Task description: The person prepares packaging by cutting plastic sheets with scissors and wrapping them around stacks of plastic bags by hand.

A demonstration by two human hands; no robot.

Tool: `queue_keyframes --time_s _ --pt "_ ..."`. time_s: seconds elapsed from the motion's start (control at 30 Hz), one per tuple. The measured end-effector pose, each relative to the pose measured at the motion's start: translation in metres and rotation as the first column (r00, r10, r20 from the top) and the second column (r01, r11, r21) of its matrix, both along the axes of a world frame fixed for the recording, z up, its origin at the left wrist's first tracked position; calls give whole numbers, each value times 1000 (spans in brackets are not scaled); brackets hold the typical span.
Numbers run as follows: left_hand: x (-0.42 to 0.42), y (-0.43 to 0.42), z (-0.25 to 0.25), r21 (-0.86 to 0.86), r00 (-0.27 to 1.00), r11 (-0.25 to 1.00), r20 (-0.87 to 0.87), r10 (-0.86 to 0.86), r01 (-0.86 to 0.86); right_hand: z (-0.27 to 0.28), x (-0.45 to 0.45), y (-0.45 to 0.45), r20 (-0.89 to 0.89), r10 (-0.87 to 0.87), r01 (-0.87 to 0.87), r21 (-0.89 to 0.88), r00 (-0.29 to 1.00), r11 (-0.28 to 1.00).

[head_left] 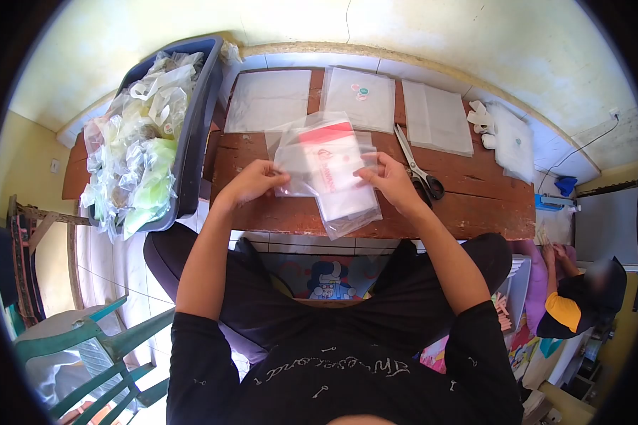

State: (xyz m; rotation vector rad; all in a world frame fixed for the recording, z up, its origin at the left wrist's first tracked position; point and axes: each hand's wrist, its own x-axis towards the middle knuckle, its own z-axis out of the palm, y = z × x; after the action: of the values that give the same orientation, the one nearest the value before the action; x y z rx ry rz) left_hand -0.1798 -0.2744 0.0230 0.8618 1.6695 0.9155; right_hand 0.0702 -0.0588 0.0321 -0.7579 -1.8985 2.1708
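A stack of clear plastic bags (pixel 331 170), with a red band and red printing showing, is held just above the brown wooden table. My left hand (pixel 256 183) is closed, its thumb and fingers pinching the clear plastic at the left edge. On the opposite side my right hand (pixel 391 183) pinches the right edge near the printed part. A pair of scissors (pixel 417 161) with black handles lies on the table just beyond my right hand, blades pointing away from me.
Flat stacks of clear bags (pixel 269 100) line the back of the wooden table (pixel 475 212). White rolled strips (pixel 480 119) sit among them at right. A dark bin (pixel 209 92) heaped with loose plastic bags stands left. A green chair (pixel 85 347) is lower left; another person (pixel 571 301) sits right.
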Motion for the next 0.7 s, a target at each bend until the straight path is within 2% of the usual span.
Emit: queue_keyframes --time_s 0.03,0.07,0.13,0.17,0.2,0.27,0.3,0.33,0.37,0.43,0.5,0.53,0.6,0.63,0.7 --pt "0 1 1 133 995 987 47 84 -89 1 -1 -2 -58 34 -30 74 998 997" --pt "0 2 2 134 995 987 46 85 -90 1 -2 -3 -112 72 -55 150 991 987" --pt "6 7 22 253 965 931 42 260 -263 0 -1 -3 -118 86 -60 211 989 976" --pt "6 7 30 252 964 931 43 261 -263 -1 -1 -3 -123 102 -65 270 987 961" --pt "6 7 39 242 959 928 36 282 -283 0 -2 -3 -122 102 -66 269 987 961" --pt "8 8 43 231 952 925 30 304 -302 5 -3 -1 -101 -23 48 252 995 966" --pt "11 11 43 303 916 865 87 391 -399 14 -3 -2 -101 -23 48 252 995 967" --pt "13 14 44 367 870 791 151 469 -490 27 -4 -4 -187 -90 124 178 978 976" --pt "14 15 48 368 871 791 150 469 -489 38 -5 -5 -266 -162 193 97 950 976" --pt "18 16 64 489 849 699 222 479 -522 53 -8 -6 -320 -186 248 164 929 955" --pt "26 21 84 492 852 697 255 457 -522 64 -10 -6 -425 -314 397 121 849 910" --pt "28 22 91 497 852 693 288 436 -523 67 -10 -3 -424 -315 398 121 849 909" --pt "24 23 96 484 873 727 246 421 -487 74 -10 6 -275 -301 390 377 913 840" --pt "21 25 97 468 892 760 202 404 -450 77 -10 10 -277 -301 392 378 912 839" --pt "16 34 99 447 885 765 210 415 -464 82 -10 17 -209 -327 365 186 922 912"
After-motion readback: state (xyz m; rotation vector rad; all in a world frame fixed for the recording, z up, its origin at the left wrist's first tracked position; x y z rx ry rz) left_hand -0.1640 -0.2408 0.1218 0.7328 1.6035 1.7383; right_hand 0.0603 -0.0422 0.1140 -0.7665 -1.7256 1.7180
